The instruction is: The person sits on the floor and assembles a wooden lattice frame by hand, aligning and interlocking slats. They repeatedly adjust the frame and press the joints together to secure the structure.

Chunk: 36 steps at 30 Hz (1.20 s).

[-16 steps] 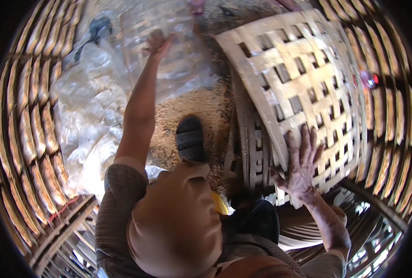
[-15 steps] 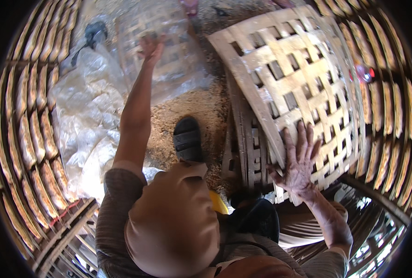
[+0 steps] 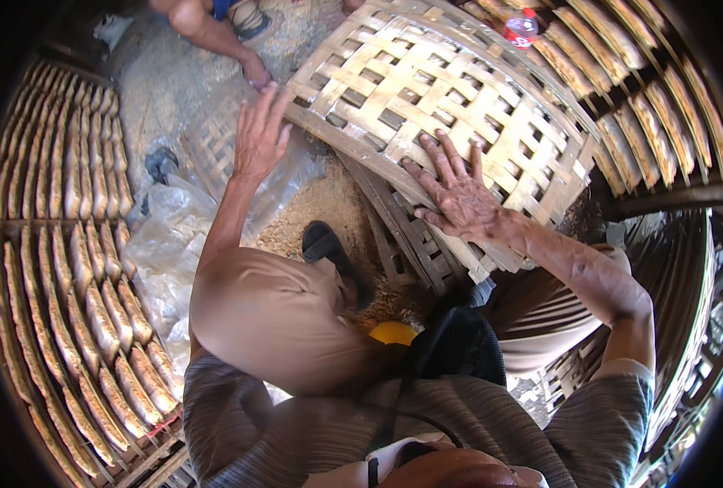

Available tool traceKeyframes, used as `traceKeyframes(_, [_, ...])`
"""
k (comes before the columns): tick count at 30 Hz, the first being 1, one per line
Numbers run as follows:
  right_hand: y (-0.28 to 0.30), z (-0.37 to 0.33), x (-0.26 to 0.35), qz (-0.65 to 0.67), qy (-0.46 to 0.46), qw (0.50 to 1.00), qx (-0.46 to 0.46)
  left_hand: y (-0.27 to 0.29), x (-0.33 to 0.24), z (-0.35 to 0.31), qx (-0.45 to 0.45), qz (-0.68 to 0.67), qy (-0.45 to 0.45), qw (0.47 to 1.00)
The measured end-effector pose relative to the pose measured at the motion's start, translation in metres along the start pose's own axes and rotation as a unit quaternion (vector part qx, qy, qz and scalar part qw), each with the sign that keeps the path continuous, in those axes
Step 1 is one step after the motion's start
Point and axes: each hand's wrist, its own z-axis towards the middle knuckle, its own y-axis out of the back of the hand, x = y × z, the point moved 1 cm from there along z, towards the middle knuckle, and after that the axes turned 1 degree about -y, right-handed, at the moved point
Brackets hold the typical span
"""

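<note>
A stack of woven bamboo trays (image 3: pixel 426 77) with open square gaps leans at a tilt in front of me, right of centre. My right hand (image 3: pixel 456 195) lies flat on the top tray's near part with its fingers spread. At the stack's far left corner, my left hand (image 3: pixel 257 140) is raised with fingers stretched out. Whether it touches the tray's edge I cannot tell. Beneath and left of that hand, a clear plastic sheet (image 3: pixel 292 183) covers part of another woven panel (image 3: pixel 215 146) on the ground.
Racks of long pale-brown strips stand at left (image 3: pixel 76 309) and right (image 3: pixel 638 138). A red-capped bottle (image 3: pixel 522 28) is at the far right. Another person's hand (image 3: pixel 255 71) reaches in beyond my left hand. Crumpled plastic (image 3: pixel 162 244) lies left; a sandal (image 3: pixel 325 244) is on my foot.
My left hand has come back from over the plastic-covered panel to the stack's corner. The view has shifted, and another person's arm now shows. My right hand stays on the top tray.
</note>
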Motion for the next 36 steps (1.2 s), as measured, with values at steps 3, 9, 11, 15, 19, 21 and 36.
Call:
traceKeyframes(3, [-0.004,0.001,-0.001,0.000,0.036,0.999,-0.037,0.018,0.007,0.017,0.076,-0.016,-0.055,0.996])
traceKeyframes(9, [0.028,-0.032,-0.007,0.028,0.047,0.995,-0.079,0.089,-0.010,0.049,0.093,0.059,-0.159,0.981])
traceKeyframes(11, [0.039,-0.050,-0.010,0.041,0.057,0.988,-0.136,0.118,-0.027,0.058,0.125,0.086,-0.171,0.974])
traceKeyframes(15, [0.069,-0.084,-0.023,-0.066,0.056,0.971,-0.224,0.160,-0.046,0.070,0.146,0.086,-0.186,0.968])
traceKeyframes(19, [0.098,-0.118,-0.044,-0.084,-0.084,0.940,-0.320,0.208,-0.052,0.091,0.099,0.027,-0.178,0.979])
traceKeyframes(21, [0.119,-0.136,-0.070,-0.104,-0.143,0.904,-0.388,0.215,-0.060,0.109,0.018,-0.034,-0.201,0.979])
traceKeyframes(36, [0.192,-0.121,-0.150,-0.152,-0.168,0.829,-0.512,0.190,-0.073,0.149,-0.092,-0.496,0.066,0.861])
